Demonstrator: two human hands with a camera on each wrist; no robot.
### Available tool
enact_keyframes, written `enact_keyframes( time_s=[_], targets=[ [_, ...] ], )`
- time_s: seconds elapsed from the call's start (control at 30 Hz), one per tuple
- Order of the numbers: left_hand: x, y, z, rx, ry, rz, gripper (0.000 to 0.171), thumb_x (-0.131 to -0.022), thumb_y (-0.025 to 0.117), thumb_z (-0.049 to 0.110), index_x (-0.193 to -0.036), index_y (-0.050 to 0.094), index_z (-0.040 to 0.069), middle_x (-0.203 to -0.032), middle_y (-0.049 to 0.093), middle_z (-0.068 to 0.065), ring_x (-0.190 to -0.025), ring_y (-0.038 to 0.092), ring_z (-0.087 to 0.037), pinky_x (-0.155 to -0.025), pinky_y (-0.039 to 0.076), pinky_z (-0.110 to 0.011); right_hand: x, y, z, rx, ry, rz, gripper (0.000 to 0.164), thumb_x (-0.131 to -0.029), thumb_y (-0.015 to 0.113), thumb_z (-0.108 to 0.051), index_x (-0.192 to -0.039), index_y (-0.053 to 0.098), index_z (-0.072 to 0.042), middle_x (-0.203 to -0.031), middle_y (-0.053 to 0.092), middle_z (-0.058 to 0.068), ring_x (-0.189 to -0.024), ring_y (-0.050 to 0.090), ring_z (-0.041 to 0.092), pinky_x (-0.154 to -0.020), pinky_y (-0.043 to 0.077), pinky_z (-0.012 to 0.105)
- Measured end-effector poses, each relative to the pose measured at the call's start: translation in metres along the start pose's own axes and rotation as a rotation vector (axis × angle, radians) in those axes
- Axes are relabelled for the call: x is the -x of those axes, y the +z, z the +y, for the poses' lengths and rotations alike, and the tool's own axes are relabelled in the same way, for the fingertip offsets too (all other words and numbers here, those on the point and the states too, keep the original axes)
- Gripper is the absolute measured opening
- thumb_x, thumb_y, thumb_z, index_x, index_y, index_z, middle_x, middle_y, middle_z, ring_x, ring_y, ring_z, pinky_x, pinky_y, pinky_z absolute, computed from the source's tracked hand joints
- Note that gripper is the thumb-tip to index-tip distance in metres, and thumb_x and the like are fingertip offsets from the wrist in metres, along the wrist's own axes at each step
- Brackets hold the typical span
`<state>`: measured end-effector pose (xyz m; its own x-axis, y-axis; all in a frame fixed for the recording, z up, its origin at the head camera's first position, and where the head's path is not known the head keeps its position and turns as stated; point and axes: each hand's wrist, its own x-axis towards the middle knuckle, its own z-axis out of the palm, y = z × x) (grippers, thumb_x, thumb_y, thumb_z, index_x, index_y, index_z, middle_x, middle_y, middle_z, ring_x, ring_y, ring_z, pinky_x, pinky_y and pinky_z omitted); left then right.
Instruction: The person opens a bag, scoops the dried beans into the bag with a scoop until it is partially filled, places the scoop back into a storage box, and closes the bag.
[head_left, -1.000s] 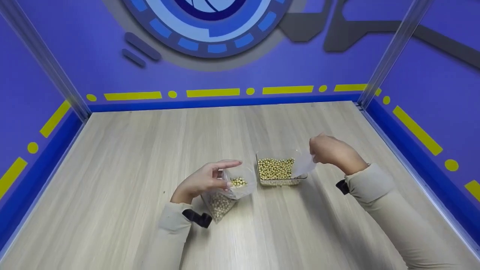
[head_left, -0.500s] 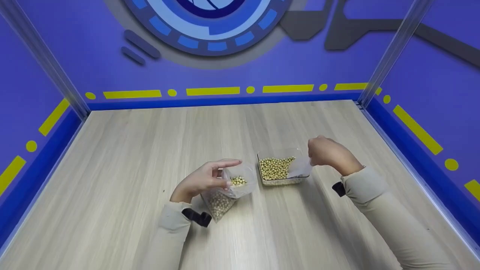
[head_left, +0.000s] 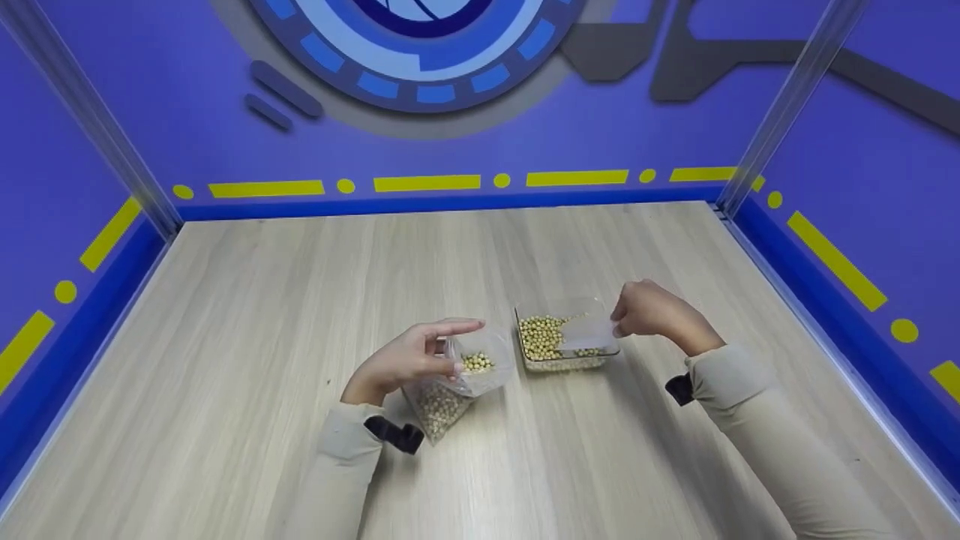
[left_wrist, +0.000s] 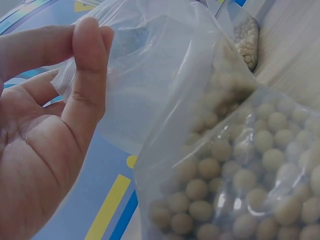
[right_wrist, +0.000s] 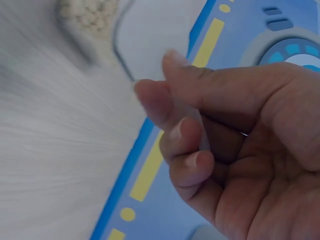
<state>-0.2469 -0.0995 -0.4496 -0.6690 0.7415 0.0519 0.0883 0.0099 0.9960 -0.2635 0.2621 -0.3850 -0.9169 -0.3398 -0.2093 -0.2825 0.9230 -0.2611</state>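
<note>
My left hand [head_left: 405, 356] pinches the open rim of a clear plastic bag [left_wrist: 145, 95] between thumb and fingers. Round, pale yellow beans [left_wrist: 197, 190] fill its lower part, and some show through the mouth in the head view. To its right, a clear rectangular container [head_left: 561, 306] stands on the table with more yellow beans [head_left: 540, 339] inside. My right hand [head_left: 660, 313] holds a flat, translucent white plastic scraper [head_left: 589, 331] at the container's right edge, between thumb and curled fingers. The scraper's flat part overlaps the right half of the beans, hiding some of them.
Both things stand on a light wood-grain table [head_left: 300, 277]. Blue printed walls [head_left: 187, 142] with yellow dashes close it in at the back and sides. A tiny dark speck [head_left: 328, 382] lies left of the left hand.
My right hand has come slightly down, and the scraper has moved left into the container, covering more beans. The left hand and the bag stay put.
</note>
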Motion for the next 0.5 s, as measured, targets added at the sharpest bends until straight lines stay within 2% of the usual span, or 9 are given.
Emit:
enact_keyframes(
  time_s=[0.1, 0.2, 0.37, 0.5],
  targets=[
    [0.000, 0.000, 0.000, 0.005, -0.003, -0.001, 0.064, -0.085, 0.061, -0.008, -0.145, 0.037, -0.005, -0.155, 0.028, -0.018, -0.071, 0.059, -0.003, -0.072, 0.056, -0.019, -0.003, 0.007, 0.003, -0.051, 0.021, 0.010, 0.026, -0.078, 0.073, -0.003, -0.101, 0.071, 0.009, -0.102, 0.069, 0.026, -0.095, 0.067, 0.037, -0.071, 0.056, 0.038],
    [0.000, 0.000, -0.001, 0.018, -0.003, -0.008, 0.065, -0.085, 0.061, -0.007, -0.145, 0.037, -0.003, -0.155, 0.028, -0.018, -0.072, 0.060, -0.003, -0.072, 0.056, -0.020, -0.005, 0.013, 0.004, -0.093, 0.029, 0.036, 0.025, -0.079, 0.072, -0.002, -0.101, 0.071, 0.009, -0.102, 0.069, 0.026, -0.091, 0.068, 0.033, -0.064, 0.050, 0.031],
    [-0.001, -0.001, -0.001, 0.016, 0.004, -0.015, 0.065, -0.085, 0.061, -0.006, -0.145, 0.037, -0.002, -0.154, 0.029, -0.018, -0.071, 0.060, -0.003, -0.072, 0.056, -0.019, -0.007, 0.023, 0.000, -0.117, 0.015, 0.112, 0.022, -0.080, 0.070, 0.002, -0.101, 0.071, 0.009, -0.104, 0.068, 0.027, -0.095, 0.067, 0.038, -0.064, 0.048, 0.029],
    [-0.001, -0.001, -0.002, 0.025, 0.005, -0.023, 0.065, -0.086, 0.062, -0.006, -0.146, 0.036, -0.003, -0.154, 0.028, -0.020, -0.073, 0.061, -0.004, -0.071, 0.056, -0.019, -0.010, 0.033, -0.003, -0.132, -0.010, 0.151, 0.020, -0.081, 0.065, 0.007, -0.100, 0.072, 0.008, -0.104, 0.068, 0.028, -0.074, 0.066, 0.024, -0.055, 0.042, 0.026]
  ],
)
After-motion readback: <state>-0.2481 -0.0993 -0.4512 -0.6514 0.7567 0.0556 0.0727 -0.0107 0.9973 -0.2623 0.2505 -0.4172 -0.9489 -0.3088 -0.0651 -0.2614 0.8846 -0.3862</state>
